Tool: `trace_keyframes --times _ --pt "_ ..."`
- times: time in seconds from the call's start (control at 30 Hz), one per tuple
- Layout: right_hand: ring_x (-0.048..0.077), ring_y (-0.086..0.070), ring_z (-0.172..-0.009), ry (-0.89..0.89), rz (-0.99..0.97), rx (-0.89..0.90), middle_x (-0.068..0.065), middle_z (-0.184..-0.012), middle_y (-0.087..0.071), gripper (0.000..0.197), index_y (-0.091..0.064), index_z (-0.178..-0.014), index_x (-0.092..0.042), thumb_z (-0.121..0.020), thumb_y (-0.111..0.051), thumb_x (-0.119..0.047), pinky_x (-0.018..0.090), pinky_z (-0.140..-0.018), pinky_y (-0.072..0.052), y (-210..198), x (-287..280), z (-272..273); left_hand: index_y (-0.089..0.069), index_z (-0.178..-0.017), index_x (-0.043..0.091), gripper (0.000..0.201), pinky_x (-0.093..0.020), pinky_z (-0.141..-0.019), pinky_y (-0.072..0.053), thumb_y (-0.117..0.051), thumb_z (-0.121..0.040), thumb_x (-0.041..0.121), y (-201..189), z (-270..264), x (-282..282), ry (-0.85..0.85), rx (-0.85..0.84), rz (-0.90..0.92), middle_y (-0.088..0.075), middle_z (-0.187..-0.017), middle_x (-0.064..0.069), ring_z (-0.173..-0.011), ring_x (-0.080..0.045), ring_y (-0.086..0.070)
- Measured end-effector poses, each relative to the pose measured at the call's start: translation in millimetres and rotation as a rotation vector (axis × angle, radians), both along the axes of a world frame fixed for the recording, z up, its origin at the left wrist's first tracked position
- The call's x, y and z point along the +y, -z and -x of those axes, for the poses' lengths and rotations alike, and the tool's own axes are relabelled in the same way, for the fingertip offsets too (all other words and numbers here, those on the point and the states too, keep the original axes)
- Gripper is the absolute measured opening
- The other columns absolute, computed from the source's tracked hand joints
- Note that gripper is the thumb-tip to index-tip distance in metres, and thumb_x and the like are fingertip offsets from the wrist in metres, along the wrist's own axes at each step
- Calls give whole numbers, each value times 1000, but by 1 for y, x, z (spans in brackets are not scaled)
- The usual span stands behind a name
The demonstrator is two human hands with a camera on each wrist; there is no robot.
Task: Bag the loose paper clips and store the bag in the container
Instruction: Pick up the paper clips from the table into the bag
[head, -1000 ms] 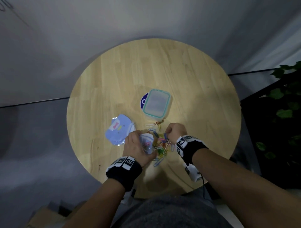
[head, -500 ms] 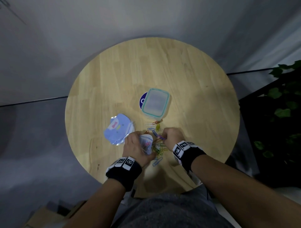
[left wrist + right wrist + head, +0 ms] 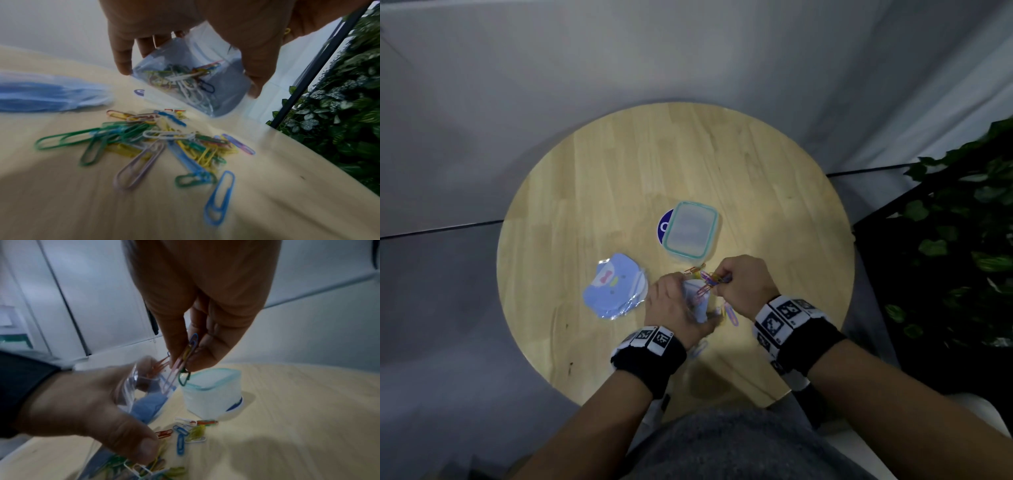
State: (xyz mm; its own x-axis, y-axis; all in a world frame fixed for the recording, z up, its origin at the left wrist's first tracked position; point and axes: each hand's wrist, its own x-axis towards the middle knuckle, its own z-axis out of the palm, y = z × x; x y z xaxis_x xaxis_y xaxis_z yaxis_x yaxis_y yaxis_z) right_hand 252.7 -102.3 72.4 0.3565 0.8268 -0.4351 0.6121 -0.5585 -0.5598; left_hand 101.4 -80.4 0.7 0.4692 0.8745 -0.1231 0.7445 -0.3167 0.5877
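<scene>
My left hand (image 3: 676, 310) grips a small clear plastic bag (image 3: 191, 78) above the table, and several coloured paper clips lie inside it. My right hand (image 3: 739, 284) pinches a bunch of paper clips (image 3: 185, 356) at the bag's mouth (image 3: 144, 378), their lower ends dipping into it. A loose pile of coloured paper clips (image 3: 156, 142) lies on the wood under both hands. The container (image 3: 691, 230), translucent with a teal-rimmed lid on it, stands just beyond the hands; it also shows in the right wrist view as the container (image 3: 213, 391).
A pack of blue animal-shaped plastic bags (image 3: 616, 290) lies left of my left hand. A blue round sticker (image 3: 663, 226) peeks out from under the container. The round wooden table (image 3: 619, 178) has its near edge close to my body. Green plants (image 3: 962, 240) stand to the right.
My right hand left the pile with a pinch of clips and rose to the bag's mouth. The left hand with the bag lifted a little. The camera view tilted.
</scene>
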Motion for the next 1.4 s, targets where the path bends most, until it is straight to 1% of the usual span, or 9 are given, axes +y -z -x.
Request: trace_keyframes --times 0.1,0.2,0.47,0.6,0.77,0.97,1.17,1.27,1.4 --pt "33 -61 -99 -131 64 -139 15 -102 -69 21 -69 -97 -8 -77 -62 -10 30 -79 -46 -4 4 3 -41 -111 12 88 -38 -79 -45 -74 -43 57 -5 -9 0 2 -11 -84 -55 -100 -9 -94 -34 -53" --pt "36 -62 -98 -206 101 -219 17 -101 -68 21 -66 -98 -5 -80 -57 -9 33 -79 -49 -9 6 6 -41 -109 14 85 -37 -74 -44 -76 -42 54 -7 -13 -1 4 1 -132 -55 -96 -7 -89 -33 -54" --pt "36 -63 -94 -216 76 -179 18 -98 -68 20 -68 -94 -3 -78 -57 -4 33 -78 -53 -15 11 18 -46 -108 13 70 -38 -73 -42 -52 -52 54 -4 -15 -5 9 50 -123 -55 -97 -5 -88 -32 -53" --pt "26 -66 -85 -121 199 -34 14 -88 -71 21 -73 -90 -1 -69 -68 -3 25 -66 -48 -17 15 7 -47 -105 10 71 -38 -72 -42 -54 -51 56 -10 -19 -7 8 -10 -125 -52 -93 -8 -86 -31 -49" --pt "20 -56 -66 -39 320 -6 11 -63 -58 24 -72 -88 3 -67 -74 -8 22 -52 -40 -10 14 -3 -42 -97 12 63 -34 -66 -38 -62 -55 55 -12 -23 -8 -20 -78 -162 -50 -87 -9 -79 -30 -49" --pt "25 -59 -74 25 222 9 14 -73 -60 16 -71 -87 5 -77 -62 -5 26 -62 -42 -8 17 2 -35 -93 21 62 -34 -64 -38 -64 -46 49 -16 -27 -15 -3 -52 -83 -48 -83 -5 -76 -31 -50" --pt "27 -60 -68 229 -124 114 15 -76 -69 17 -62 -81 -7 -67 -72 -4 31 -60 -49 -9 10 15 -43 -109 12 71 -38 -72 -43 -70 -53 46 -25 -32 -12 -98 -100 79 -49 -93 -5 -90 -32 -51" --pt "23 -61 -69 218 -112 195 11 -75 -67 17 -59 -86 -8 -72 -70 -6 29 -62 -48 -13 6 16 -41 -116 16 83 -35 -73 -42 -75 -48 50 -23 -30 -12 -128 -117 123 -45 -93 2 -94 -28 -50" --pt "21 -64 -91 182 -6 269 7 -95 -69 12 -63 -89 -15 -81 -57 -8 28 -78 -51 -16 5 9 -42 -113 15 86 -39 -75 -47 -75 -43 51 -19 -24 -9 -136 -111 129 -49 -98 -1 -93 -28 -51"
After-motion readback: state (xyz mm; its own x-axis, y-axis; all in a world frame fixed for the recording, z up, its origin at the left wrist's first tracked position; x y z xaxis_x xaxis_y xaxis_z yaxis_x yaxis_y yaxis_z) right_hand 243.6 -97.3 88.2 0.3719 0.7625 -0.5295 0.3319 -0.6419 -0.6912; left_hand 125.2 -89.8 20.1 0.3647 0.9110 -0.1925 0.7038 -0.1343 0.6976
